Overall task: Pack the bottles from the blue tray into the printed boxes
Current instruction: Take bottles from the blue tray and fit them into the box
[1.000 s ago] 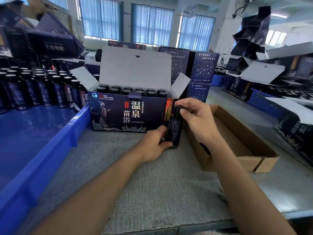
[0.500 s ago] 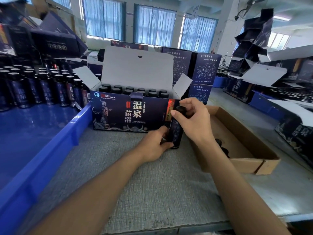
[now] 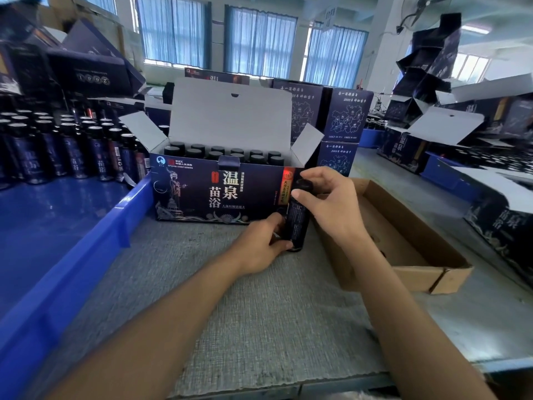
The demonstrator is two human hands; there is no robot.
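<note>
Grey felt bench [image 3: 259, 313], packing floor. Bottle [image 3: 297, 223] stands upright against the box [image 3: 219, 194], 3 o'clock end. Left hand [image 3: 259, 243] pinches its base; right hand [image 3: 328, 203] grips its top. Judged rigid, slick, likely breakable: hold mid-body.

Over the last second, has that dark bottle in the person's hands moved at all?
No. The bottle still stands upright at the front right corner of the printed box, just as before.

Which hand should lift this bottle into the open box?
Right, probably. The right hand grips the bottle by its cap, beside the box rim; the left hand holds the base, low in front of the box.
</note>
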